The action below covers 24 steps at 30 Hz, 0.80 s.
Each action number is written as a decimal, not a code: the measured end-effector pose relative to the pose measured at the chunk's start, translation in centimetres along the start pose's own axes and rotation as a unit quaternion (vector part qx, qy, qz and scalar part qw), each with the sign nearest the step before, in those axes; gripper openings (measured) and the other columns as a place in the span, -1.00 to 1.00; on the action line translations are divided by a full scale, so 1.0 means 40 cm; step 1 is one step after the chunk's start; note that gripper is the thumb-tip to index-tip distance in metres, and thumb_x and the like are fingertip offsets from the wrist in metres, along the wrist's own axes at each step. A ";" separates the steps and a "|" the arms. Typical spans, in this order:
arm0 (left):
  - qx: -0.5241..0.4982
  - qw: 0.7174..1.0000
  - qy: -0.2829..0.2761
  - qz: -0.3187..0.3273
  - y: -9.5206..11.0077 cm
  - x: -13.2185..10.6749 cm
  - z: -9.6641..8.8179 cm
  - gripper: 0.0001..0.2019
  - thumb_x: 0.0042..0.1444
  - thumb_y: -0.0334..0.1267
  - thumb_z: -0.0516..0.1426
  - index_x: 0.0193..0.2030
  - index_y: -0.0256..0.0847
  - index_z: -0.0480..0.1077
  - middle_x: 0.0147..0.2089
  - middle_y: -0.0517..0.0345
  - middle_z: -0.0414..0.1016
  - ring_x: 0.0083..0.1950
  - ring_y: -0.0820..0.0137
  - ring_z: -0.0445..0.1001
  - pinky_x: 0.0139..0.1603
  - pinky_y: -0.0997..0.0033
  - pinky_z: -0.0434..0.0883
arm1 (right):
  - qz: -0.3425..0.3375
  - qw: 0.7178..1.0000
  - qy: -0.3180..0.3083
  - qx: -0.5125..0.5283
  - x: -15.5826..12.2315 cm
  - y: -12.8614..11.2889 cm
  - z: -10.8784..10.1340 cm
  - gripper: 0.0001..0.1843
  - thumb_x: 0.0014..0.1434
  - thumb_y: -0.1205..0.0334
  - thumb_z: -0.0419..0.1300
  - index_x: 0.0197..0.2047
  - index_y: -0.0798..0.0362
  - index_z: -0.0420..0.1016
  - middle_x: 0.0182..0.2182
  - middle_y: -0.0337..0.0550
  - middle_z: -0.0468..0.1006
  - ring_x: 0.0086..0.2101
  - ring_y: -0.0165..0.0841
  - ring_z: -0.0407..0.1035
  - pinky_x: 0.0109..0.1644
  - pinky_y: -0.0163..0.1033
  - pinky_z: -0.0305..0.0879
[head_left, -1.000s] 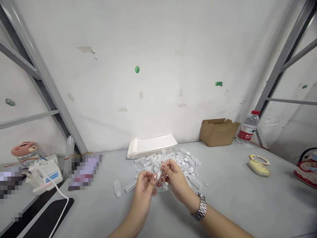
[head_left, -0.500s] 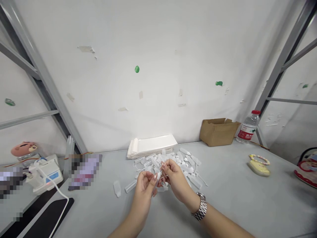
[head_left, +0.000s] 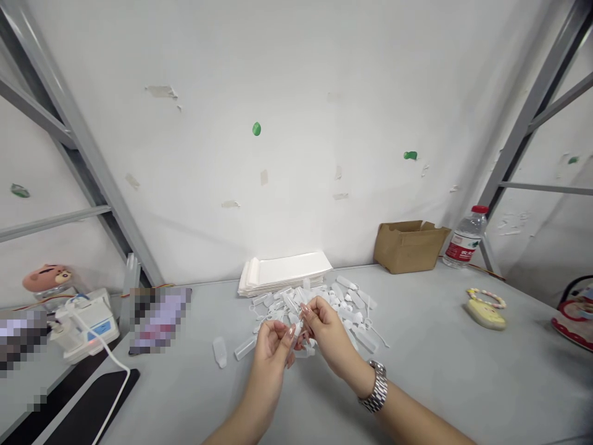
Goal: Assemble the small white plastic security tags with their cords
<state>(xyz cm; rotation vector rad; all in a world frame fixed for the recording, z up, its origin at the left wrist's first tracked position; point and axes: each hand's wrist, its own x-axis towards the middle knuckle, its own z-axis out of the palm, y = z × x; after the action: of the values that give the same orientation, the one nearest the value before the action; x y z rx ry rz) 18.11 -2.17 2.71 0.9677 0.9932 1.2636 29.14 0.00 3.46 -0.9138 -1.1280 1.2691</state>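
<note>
My left hand (head_left: 274, 346) is closed in a pinch on a small translucent plastic piece (head_left: 297, 329), mostly hidden by the fingers. Fingertips of my right hand (head_left: 327, 327) are pressed together at the upper end of that piece; what exactly they grip is too small to make out. Just beyond both hands spreads a loose pile of translucent plastic pieces (head_left: 365, 340), some tube-shaped, some with thin loops or tails. To the left of my left hand lie a clear tube (head_left: 245, 348) and a flat-sided translucent bottle-like piece (head_left: 219, 352), apart from the pile.
Behind the pile, a stack of white sheets or envelopes (head_left: 291, 267) rests against the wall. Back right hold a cardboard box (head_left: 410, 250) and a water bottle (head_left: 463, 241). A yellow case (head_left: 485, 314) with a beaded strap lies right; a phone (head_left: 160, 321) and white charger (head_left: 90, 324) lie left.
Both hands stay nearly in place, fingers still together on the small plastic piece. The view has shifted very slightly; the pile looks the same.
</note>
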 end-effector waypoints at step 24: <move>0.016 1.000 0.005 0.021 0.004 -0.003 0.003 -0.69 -0.10 -0.04 0.17 -0.38 -0.14 0.14 -0.45 0.27 0.38 -0.40 0.48 0.36 -0.45 0.52 0.23 | -0.007 0.997 0.004 0.081 -0.003 0.015 0.002 -0.67 0.04 0.00 0.14 -0.51 0.03 0.16 -0.73 -0.46 0.21 -0.71 -0.53 0.17 -0.62 -0.37 0.15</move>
<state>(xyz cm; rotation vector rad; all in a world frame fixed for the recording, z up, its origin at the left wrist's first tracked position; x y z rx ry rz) 18.17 -2.30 2.89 1.0123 1.0073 1.2918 28.90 -0.04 2.87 -0.7880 -1.0071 1.3239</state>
